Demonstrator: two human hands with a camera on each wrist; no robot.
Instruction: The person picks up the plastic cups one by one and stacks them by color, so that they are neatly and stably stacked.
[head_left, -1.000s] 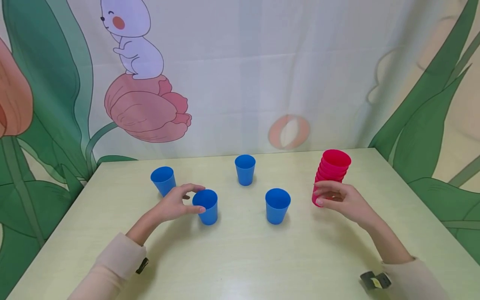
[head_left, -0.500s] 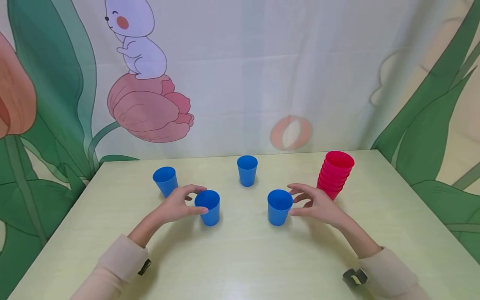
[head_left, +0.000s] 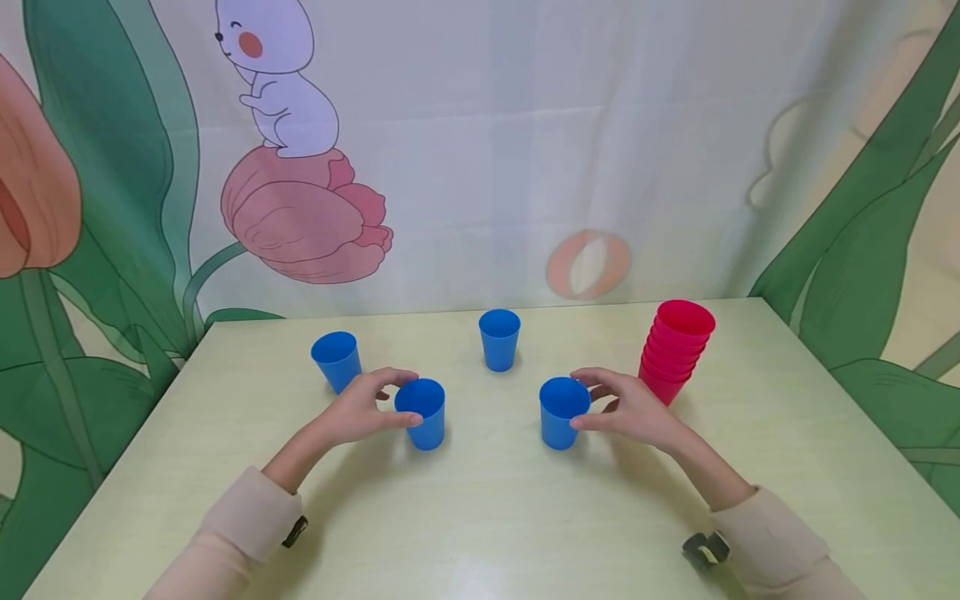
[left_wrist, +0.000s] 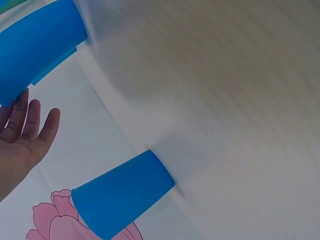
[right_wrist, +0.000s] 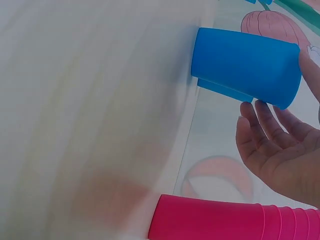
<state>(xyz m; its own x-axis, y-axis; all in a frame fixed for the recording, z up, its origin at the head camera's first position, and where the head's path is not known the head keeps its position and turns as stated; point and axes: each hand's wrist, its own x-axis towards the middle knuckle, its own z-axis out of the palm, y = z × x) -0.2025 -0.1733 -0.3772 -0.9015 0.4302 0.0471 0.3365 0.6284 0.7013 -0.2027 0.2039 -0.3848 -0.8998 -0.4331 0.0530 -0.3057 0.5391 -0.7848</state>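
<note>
My left hand (head_left: 366,408) holds the front left blue cup (head_left: 429,429) by its upper part, thumb on the near side and fingers behind. My right hand (head_left: 628,407) holds the front right blue cup (head_left: 558,427) likewise, its thumb at the rim. Both cups stand upright on the table, mouths up. In the left wrist view the held cup (left_wrist: 40,45) is partly cut off, with fingers at its rim. The right wrist view has its held cup (right_wrist: 245,65) between thumb and fingers.
A blue cup (head_left: 336,360) stands behind my left hand, and another blue cup (head_left: 499,340) at the back middle. A stack of several red cups (head_left: 675,354) stands just behind my right hand. A printed curtain (head_left: 465,150) hangs beyond the table's (head_left: 465,525) back edge.
My right hand has moved left from the red stack to the front right blue cup and taken hold of it. My left hand stays at its cup; the view has shifted slightly.
</note>
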